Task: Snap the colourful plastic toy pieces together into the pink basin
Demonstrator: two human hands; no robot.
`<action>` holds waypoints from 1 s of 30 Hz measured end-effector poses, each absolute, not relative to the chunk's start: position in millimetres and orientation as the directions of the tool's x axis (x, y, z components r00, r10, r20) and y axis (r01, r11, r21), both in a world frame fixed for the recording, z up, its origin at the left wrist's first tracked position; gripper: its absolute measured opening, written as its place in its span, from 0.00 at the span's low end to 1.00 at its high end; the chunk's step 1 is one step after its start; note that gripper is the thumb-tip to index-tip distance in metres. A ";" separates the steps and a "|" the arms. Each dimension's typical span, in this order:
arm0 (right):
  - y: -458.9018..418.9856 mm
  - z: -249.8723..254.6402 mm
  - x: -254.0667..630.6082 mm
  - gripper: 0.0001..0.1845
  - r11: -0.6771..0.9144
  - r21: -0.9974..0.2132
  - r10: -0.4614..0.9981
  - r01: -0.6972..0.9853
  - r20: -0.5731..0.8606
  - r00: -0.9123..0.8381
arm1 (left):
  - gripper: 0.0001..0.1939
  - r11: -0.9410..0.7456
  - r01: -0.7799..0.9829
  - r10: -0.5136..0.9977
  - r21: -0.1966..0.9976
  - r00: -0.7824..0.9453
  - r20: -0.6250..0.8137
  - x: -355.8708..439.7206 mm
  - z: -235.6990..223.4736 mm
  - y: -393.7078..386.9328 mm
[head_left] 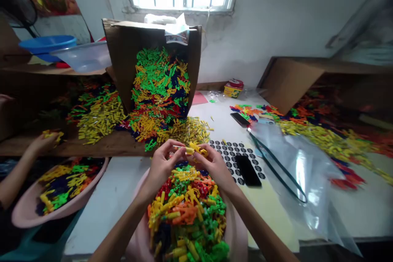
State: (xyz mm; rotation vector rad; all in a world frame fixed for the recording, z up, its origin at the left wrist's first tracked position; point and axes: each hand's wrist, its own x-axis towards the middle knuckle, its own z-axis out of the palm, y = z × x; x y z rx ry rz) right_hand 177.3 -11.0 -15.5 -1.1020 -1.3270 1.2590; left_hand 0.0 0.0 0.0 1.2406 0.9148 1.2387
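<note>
Your left hand and your right hand meet in the middle of the view, their fingertips drawn together and clamped on a small cluster of yellow plastic building pieces, with a thin pale stem poking out toward the left. They hover just above a round pale-pink plastic basin, heaped with a mixed pile of yellow, orange, green, red and navy plastic pieces. Ahead of your hands, a brown cardboard box stands tilted on a long wooden shelf, spilling a mound of similar coloured pieces. To your right, on the white tabletop, lie a sheet of round black stickers, a black smartphone and a crumpled clear plastic bag. At your left, a co-worker's hand holds yellow pieces above a second pink plastic basin, which also contains coloured pieces.
</note>
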 end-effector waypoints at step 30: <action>31.9 -27.6 205.9 0.13 0.412 -0.775 0.859 0.479 0.156 -0.488 | 0.14 -0.039 0.377 0.995 0.925 0.097 0.003 -66.8 -40.0 -1.4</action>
